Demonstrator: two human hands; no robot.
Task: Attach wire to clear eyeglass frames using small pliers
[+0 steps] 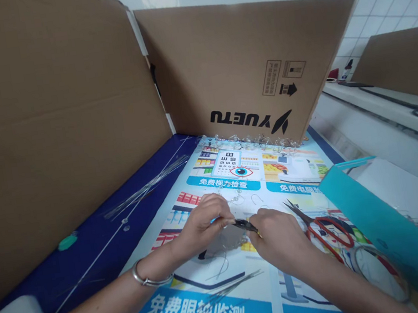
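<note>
My right hand (280,234) is wrapped around a pair of dark-jawed pliers (245,225), with a bit of yellow showing at the grip. The jaws point left and meet the fingertips of my left hand (211,215). Those fingers are pinched together; whatever sits between them is too small to make out. Below both hands, thin curved wires (224,264) show above the printed mat. A bundle of straight wires (233,288) lies closer to me. Just beyond my hands are small bent wire pieces (257,199) and clear beads (235,199).
Red-handled scissors (330,232) lie right of my right hand, beside a roll of wire (378,270). A teal box (382,225) with tangled wire pieces stands at right. Cardboard panels (242,63) wall the back and left. More long wires (147,186) lie on the blue strip.
</note>
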